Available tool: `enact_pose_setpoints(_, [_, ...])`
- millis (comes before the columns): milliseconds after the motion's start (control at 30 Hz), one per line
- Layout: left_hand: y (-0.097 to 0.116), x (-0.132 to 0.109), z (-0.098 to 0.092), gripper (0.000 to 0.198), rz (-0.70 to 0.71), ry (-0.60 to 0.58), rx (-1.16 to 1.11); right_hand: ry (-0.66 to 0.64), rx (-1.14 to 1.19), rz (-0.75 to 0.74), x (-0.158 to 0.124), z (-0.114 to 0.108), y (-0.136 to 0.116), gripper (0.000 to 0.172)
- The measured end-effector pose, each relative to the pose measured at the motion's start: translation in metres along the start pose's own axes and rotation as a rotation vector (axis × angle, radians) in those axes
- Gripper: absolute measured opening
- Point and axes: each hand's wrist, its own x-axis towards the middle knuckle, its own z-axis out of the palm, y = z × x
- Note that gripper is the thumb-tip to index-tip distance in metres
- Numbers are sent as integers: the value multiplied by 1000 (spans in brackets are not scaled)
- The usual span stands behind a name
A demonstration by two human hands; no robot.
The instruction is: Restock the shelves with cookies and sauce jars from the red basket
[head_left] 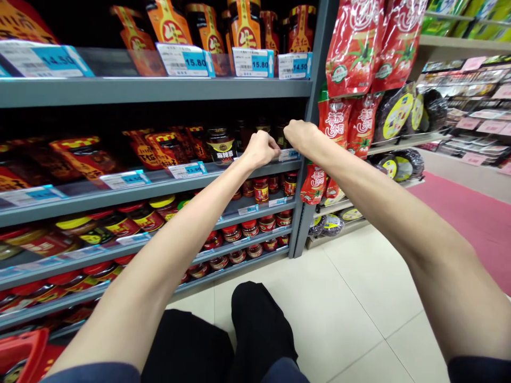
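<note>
Both my hands reach to the second shelf of a grey rack. My left hand [261,149] has its fingers curled inward above the shelf's front edge, just right of a dark jar of chili sauce [221,146]. My right hand [301,132] is closed like a fist near the rack's right upright, beside another dark jar [281,138] that it partly covers. Whatever the fingertips of either hand hold is hidden. A price tag [289,155] sits on the shelf edge beneath my hands.
Red tomato sauce pouches [355,48] hang right of the upright. Lower shelves carry several rows of red-lidded jars [250,229]. A red basket [24,356] is at the lower left. My black-trousered knees [261,324] are close to the rack, above a tiled floor [351,298].
</note>
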Motion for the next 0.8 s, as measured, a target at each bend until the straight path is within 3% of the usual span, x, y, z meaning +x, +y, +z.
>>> enact_pose_setpoints(100, [1, 0, -2, 10, -24, -3, -13, -21, -114, 96, -10, -11, -9, 30])
enact_pose_setpoints(267, [-1, 2, -2, 7, -16, -14, 1, 15, -148, 56, -21, -17, -10, 30])
enact_pose_setpoints(400, [-4, 6, 4, 5, 15, -8, 65, -47, -181, 50, -20, -20, -13, 24])
enact_pose_setpoints(567, [-5, 2, 3, 8, 33, 39, 156, -43, -136, 109, -42, -42, -31, 30])
enact_pose_setpoints(633, [-5, -17, -5, 14, 190, 109, 253, 3, -57, 98, -69, -45, -37, 34])
enact_pose_setpoints(700, [-6, -55, -17, 15, 391, 177, 316, 64, 90, 46, -108, -33, -46, 31])
enact_pose_setpoints(800, [-21, -149, -40, 12, 545, 235, 292, 67, 481, -41, -185, 27, -78, 25])
